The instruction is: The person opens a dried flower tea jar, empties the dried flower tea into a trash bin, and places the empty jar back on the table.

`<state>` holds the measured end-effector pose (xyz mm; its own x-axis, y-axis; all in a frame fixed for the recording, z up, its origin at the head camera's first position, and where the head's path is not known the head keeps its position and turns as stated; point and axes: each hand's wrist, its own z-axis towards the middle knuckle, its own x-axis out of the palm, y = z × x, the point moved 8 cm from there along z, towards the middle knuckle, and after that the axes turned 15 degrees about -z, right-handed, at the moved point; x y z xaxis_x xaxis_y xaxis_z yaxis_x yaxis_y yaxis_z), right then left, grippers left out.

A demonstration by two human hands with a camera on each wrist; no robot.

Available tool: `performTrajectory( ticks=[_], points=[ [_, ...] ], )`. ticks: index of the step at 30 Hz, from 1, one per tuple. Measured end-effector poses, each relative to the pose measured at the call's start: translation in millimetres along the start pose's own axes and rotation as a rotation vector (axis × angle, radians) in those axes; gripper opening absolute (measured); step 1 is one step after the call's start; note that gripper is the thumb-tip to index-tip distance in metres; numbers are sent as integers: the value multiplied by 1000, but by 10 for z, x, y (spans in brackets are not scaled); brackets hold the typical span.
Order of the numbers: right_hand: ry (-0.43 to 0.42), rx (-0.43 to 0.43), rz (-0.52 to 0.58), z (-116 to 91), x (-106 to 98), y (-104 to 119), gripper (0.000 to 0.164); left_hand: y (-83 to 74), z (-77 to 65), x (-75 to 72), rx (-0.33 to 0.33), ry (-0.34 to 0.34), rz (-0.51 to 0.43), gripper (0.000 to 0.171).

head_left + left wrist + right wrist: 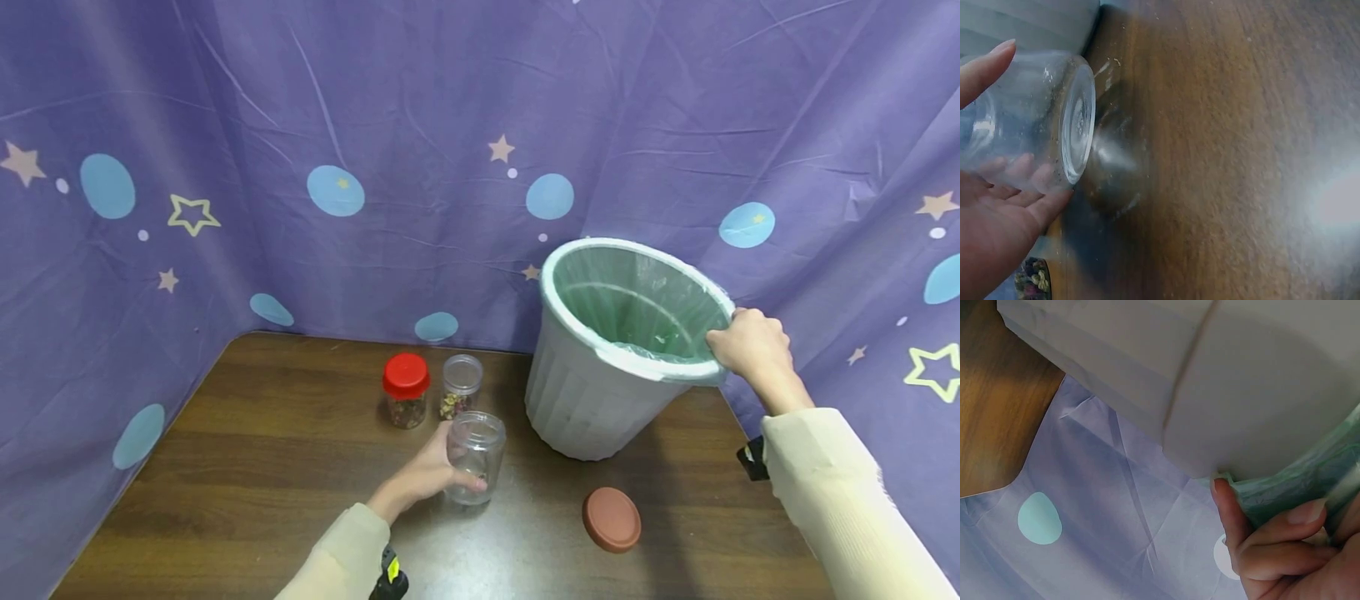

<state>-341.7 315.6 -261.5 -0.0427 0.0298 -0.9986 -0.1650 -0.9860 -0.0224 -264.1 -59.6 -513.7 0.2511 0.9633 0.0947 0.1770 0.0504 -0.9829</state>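
My left hand (431, 469) grips an empty-looking clear plastic jar (480, 454), upright and without a lid, thumb on the near side. In the left wrist view the jar's base (1079, 125) is close over the wood, with its reflection beneath. On the right, my right hand (753, 348) holds the rim of a large white trash bin (592, 387), which leans toward that hand. A thin green bag (637, 300) lines the bin and folds over its rim. In the right wrist view, the fingers (1285, 556) curl at the bag's edge.
Behind the clear jar stand a red-lidded jar (406, 377) and a small clear-lidded jar (460, 379) with dried bits inside. A round reddish-brown lid (612, 519) lies in front of the bin. A purple patterned curtain (420, 125) surrounds the wooden table (247, 467).
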Motion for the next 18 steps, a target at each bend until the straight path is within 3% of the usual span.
performTrajectory(
  ticks=[11, 18],
  points=[
    [-9, -15, -10, -4, -31, -2, 36, 9, -32, -11, 15, 50, -16, 98],
    [-11, -11, -5, -5, -11, 6, 35, 26, -69, -37, 15, 101, 24, 104]
  ],
)
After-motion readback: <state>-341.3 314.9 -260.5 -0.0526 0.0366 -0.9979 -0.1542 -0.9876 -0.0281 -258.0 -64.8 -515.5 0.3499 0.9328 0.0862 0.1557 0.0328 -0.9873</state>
